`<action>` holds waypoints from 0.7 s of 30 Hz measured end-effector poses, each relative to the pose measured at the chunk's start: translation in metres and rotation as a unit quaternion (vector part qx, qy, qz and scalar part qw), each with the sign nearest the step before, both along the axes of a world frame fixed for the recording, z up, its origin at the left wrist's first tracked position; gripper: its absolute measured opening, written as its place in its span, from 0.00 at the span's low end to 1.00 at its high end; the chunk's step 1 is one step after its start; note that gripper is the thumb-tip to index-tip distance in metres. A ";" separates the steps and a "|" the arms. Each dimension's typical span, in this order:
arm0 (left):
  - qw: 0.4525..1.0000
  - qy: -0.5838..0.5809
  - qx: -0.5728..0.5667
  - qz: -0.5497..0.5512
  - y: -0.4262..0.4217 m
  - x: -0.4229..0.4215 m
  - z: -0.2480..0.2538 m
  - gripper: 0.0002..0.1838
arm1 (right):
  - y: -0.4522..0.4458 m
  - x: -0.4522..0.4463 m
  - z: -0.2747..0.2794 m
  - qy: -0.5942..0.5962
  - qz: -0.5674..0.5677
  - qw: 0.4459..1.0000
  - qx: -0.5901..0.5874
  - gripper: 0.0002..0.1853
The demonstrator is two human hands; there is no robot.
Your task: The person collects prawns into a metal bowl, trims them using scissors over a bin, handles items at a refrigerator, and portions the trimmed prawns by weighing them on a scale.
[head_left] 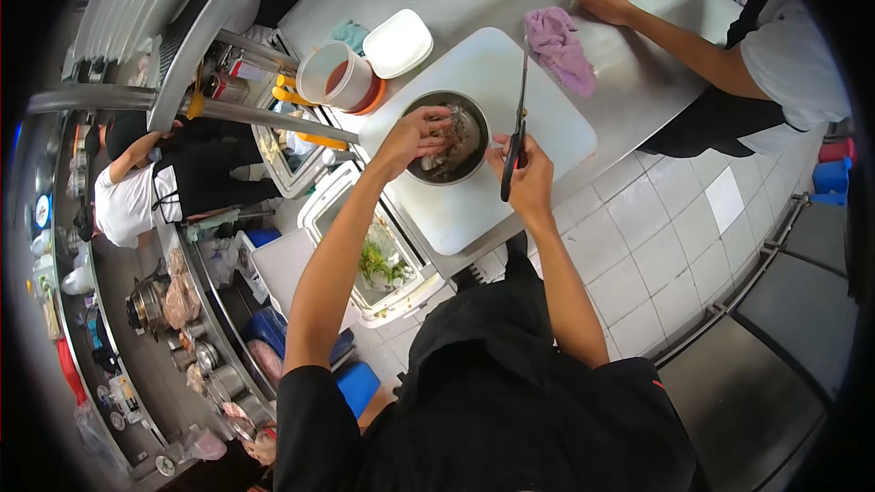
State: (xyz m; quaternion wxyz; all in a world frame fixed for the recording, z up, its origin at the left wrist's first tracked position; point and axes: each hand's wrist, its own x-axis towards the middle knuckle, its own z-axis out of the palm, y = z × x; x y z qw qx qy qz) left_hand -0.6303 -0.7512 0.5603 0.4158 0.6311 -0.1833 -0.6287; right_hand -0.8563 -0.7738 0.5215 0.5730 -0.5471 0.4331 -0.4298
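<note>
A round metal bowl point(444, 180) stands on a white cutting board point(547, 128) and holds wet, greyish food point(462, 141), which looks like raw shrimp. My left hand point(417, 138) reaches over the bowl's left rim, its fingers apart and touching the food; nothing shows clearly gripped in them. Just right of the bowl, my right hand point(529, 178) is closed around the black handles of a pair of scissors point(516, 141). The blades point away from me and look closed together. Part of the handles is hidden by my fingers.
Beyond the board lie a pink cloth point(558, 47), a white lidded container point(398, 44) and a tub of red liquid point(333, 77). A co-worker's hand point(602, 0) rests on the metal table. An open cooler point(365, 296) with greens stands below left; another person is farther left.
</note>
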 end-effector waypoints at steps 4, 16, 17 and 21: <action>0.963 -0.154 -0.108 -0.192 -0.003 0.011 -0.026 0.20 | 0.003 -0.013 -0.010 0.039 0.006 0.998 0.040 0.14; 0.477 -0.546 -0.201 -0.658 -0.075 0.031 -0.015 0.20 | 0.018 -0.039 -0.010 0.106 0.017 0.992 0.068 0.15; 0.469 -0.543 -0.217 -0.662 -0.076 0.033 -0.016 0.19 | 0.017 -0.040 -0.012 0.101 0.017 0.992 0.067 0.15; 0.477 -0.580 -0.085 -0.655 -0.074 0.028 0.001 0.20 | 0.017 -0.046 -0.015 0.079 0.016 0.993 0.085 0.15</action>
